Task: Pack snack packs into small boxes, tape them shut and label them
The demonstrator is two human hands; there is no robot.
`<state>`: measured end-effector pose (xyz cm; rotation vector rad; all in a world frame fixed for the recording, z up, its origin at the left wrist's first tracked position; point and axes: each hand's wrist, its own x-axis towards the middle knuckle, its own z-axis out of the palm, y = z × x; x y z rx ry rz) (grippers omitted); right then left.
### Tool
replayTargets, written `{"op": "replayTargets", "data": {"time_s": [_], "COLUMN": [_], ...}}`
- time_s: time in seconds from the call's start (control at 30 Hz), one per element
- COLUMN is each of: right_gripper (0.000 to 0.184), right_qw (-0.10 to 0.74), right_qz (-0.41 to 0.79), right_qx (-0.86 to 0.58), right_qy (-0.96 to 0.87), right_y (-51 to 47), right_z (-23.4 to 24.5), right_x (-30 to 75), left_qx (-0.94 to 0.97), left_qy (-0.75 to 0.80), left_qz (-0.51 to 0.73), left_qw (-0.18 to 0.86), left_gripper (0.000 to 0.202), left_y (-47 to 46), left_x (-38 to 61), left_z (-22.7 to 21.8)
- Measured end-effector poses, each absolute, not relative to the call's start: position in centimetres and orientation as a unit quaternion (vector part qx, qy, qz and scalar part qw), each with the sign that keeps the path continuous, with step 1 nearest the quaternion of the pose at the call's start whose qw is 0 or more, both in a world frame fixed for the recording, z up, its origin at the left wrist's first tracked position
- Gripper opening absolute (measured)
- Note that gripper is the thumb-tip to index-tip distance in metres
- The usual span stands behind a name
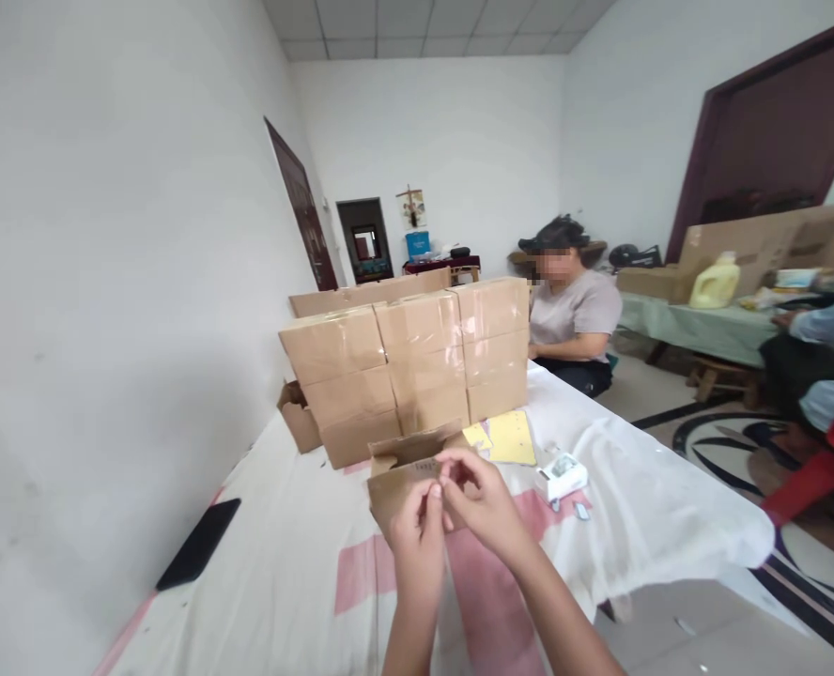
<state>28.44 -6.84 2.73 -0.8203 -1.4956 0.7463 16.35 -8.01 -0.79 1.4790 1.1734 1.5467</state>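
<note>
My left hand (418, 518) and my right hand (479, 496) meet fingertip to fingertip, both closed in a pinch. Whatever sits between the fingers is too small to make out. Just behind them, an open cardboard box (395, 490) stands on the cloth-covered table, its front partly hidden by my hands. Right of the box lie yellow sheets (512, 439). A small white box (562, 476) with a printed top rests farther right, and a little pale packet (581, 512) lies near it.
A wall of taped cardboard boxes (424, 366) stands across the table. Another open carton (297, 418) is at its left end. A black tablet-like object (200, 545) lies by the left wall. Behind the boxes sits a person (579, 314); another person's sleeve (832, 324) shows at right.
</note>
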Motion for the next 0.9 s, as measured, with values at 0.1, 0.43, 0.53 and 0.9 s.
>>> {"op": "replayTargets", "data": {"time_s": [0.1,0.43,0.53,0.9], "right_gripper": [0.017,0.004,0.002,0.018], "right_qw": [0.58,0.581,0.561,0.405], "right_qz": [0.33,0.312,0.336,0.491], "right_qx": [-0.355,-0.337,-0.321,-0.196], "right_qy": [-0.655,-0.672,-0.685,-0.745], "right_y": [-6.9,-6.1,-5.1,0.4], "right_z": [2.5,3.6,4.3,6.1], "right_x": [27.8,29.2,30.7,30.9], "left_qx": [0.538,0.575,0.599,0.81], "left_qy": [0.435,0.589,0.643,0.573], "left_qz": [0.6,0.523,0.477,0.105], "left_qw": [0.401,0.219,-0.026,0.075], "left_gripper": [0.047,0.041,0.046,0.066], "left_y": [-7.5,-4.7,-2.7,-0.3], "left_x": [16.1,12.6,11.2,8.9], "left_z": [-1.2,-0.6,0.8,-1.5]}}
